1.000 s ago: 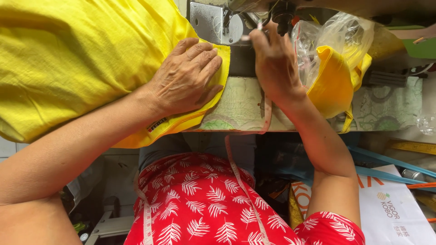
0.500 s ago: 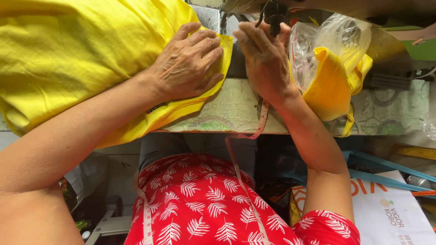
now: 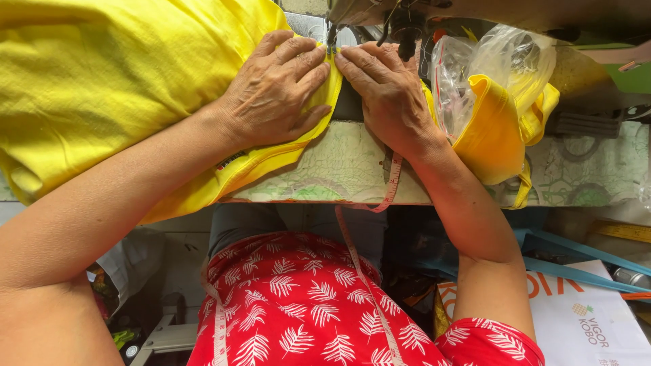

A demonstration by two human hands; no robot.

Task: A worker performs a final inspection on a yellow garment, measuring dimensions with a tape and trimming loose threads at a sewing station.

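Both hands flat on yellow fabric at the sewing machine needle.

The left hand (image 3: pixel 274 91) lies palm-down, fingers spread, pressing the yellow fabric (image 3: pixel 122 88) against the table (image 3: pixel 339 169); the right hand (image 3: pixel 390 91) presses likewise, fingertips nearly meeting the left's at the presser foot (image 3: pixel 331 41), twelve o'clock from the hands. Neither hand grips; both are open and bearing down. The fabric's bulk is heaped at nine o'clock, its hem edge under the fingers. A measuring tape (image 3: pixel 369 271) hangs toward six o'clock. A clear plastic bag (image 3: pixel 502 61) holding orange-yellow cloth sits at three o'clock. Judgement: good work here calls for even pressure, a straight edge, and fingertips kept clear of the needle.
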